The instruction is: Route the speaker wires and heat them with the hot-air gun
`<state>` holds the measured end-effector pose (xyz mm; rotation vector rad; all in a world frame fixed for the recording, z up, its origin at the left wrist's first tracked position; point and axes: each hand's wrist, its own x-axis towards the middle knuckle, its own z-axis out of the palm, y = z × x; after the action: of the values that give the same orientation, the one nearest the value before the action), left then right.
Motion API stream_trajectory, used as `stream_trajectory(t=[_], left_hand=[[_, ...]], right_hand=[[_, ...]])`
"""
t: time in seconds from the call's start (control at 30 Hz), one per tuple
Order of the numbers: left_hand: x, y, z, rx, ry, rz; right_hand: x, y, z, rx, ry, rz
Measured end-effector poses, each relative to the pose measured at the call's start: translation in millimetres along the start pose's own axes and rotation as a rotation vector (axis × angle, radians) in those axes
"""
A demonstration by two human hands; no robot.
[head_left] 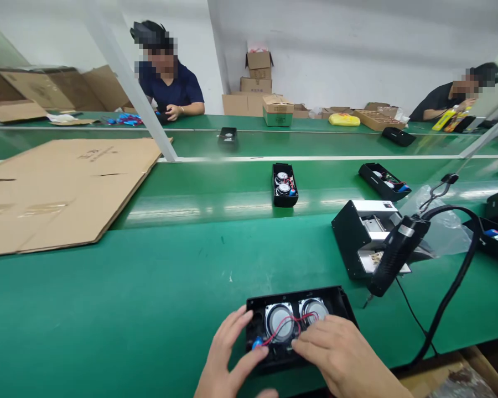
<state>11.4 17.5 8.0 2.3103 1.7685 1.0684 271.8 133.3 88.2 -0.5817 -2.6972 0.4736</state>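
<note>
**benchrat:** The wearer has an open black case at the near edge of the green bench, well this side of the one riding the belt. Two round speakers sit in it, with red wires looped across them. The left hand rests open on the case's left end, fingers spread by a small blue part, gripping nothing. The right hand lies over the case's right front, fingertips on the wires. Can't tell if it's pinching them or just pressing.

**solderpup:** Looks like wire dressing to me. I'd say the left hand should keep the case pinned flat while the right tucks the wires low between the speakers, off the cones. The driver hanging just right of the case has a cord that could snag.
</note>
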Motion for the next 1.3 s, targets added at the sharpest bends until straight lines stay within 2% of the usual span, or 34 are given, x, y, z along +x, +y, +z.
stream_trajectory(t=[0.1, 0.23, 0.4, 0.53, 0.63, 0.77, 0.83, 0.93, 1.1, 1.2, 1.3], left_hand=[[29, 8, 3.8, 0.065, -0.042, 0.224], [52, 19, 4.3, 0.116, -0.087, 0.238], [60, 21, -2.5, 0.115, -0.133, 0.276], [67, 20, -7.8, 0.155, -0.204, 0.317], [68, 20, -6.1, 0.169, -0.24, 0.321], [65, 19, 2.3, 0.207, -0.231, 0.331], [66, 17, 6.3, 0.227, -0.234, 0.339], [80, 13, 7.8, 0.115, -0.331, 0.291], [124, 6, -5.7, -0.123, -0.657, 0.06], [148, 3, -13.8, -0.218, -0.74, -0.048], [162, 0, -16.6, -0.285, -0.753, -0.102]], right_hand=[[3, -1, 11, 0.009, -0.117, 0.027], [12, 0, 8, 0.158, -0.249, 0.137], [15, 2, -8, 0.232, -0.326, 0.2], [9, -3, -11, 0.316, -0.287, 0.281], [2, -7, -6, 0.386, -0.23, 0.343], [-1, -9, 5, 0.334, -0.157, 0.321], [1, -10, 7, 0.274, -0.18, 0.315], [10, -11, -1, 0.168, -0.275, 0.347], [41, -8, -25, 0.051, -0.42, 0.379], [61, -1, -36, 0.043, -0.471, 0.408], [73, 9, -40, 0.128, -0.422, 0.432]])
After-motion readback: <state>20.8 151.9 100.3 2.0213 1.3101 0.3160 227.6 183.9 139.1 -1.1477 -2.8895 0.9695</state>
